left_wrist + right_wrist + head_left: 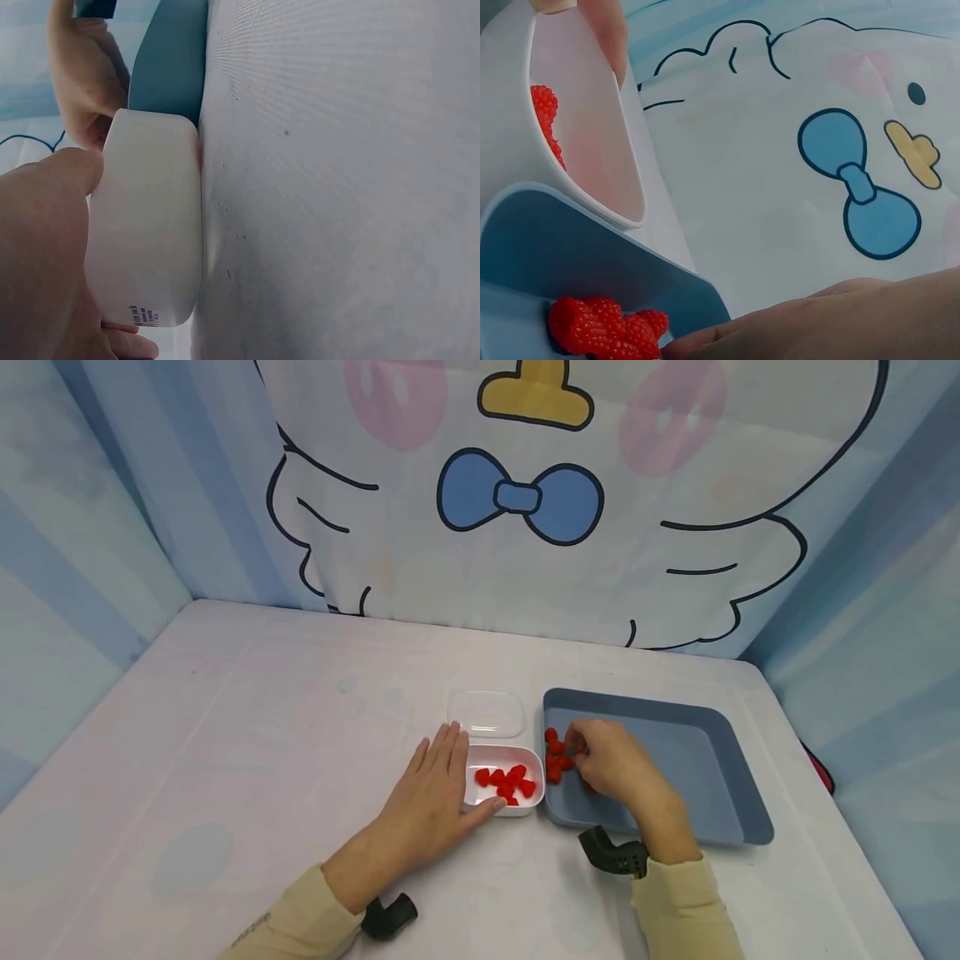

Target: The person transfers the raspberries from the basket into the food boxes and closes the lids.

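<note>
Sleeves [303, 914] nearest; left hand [427, 789], fingers straight, against box's [498, 753] 9 o'clock side; right hand [617, 762], fingers bent, grip hidden, nearer tray [697, 777] berries [553, 762], at its 9 o'clock.

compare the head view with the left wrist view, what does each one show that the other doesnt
Only the head view shows the red berries, lying in the white box and the blue-grey tray, plus the printed blue bow behind the table.

Only the left wrist view shows the small dark print on the box's side.

Both show the box, the tray, the left hand and the right hand.
</note>
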### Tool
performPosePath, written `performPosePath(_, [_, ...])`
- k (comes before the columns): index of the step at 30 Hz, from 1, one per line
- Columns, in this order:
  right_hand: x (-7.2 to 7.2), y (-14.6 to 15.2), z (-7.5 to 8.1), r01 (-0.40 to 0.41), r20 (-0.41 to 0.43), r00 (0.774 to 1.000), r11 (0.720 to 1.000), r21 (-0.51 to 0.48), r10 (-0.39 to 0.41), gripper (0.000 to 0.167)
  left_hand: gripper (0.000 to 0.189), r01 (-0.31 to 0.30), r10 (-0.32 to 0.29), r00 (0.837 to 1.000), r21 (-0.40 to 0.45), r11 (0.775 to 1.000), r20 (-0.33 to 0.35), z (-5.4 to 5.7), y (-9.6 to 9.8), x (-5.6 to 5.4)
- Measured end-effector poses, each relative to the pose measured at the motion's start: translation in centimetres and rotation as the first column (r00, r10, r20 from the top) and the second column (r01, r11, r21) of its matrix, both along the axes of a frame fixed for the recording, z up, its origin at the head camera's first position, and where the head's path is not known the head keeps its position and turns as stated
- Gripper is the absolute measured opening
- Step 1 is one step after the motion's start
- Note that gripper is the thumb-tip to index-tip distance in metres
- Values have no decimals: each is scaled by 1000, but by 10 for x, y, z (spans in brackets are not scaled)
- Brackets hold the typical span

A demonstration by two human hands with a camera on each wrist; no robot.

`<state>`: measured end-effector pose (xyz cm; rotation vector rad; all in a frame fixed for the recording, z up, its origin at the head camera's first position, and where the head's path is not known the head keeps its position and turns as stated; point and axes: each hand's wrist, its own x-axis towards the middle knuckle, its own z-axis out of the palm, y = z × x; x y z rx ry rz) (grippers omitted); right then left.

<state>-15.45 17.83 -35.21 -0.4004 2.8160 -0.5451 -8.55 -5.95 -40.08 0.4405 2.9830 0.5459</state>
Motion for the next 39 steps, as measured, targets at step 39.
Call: performPosePath(39, [18,-20,19,-210,-202,962,969,-130,182,14,98,3,-3,1000,10,1000,-15,-1,0,0])
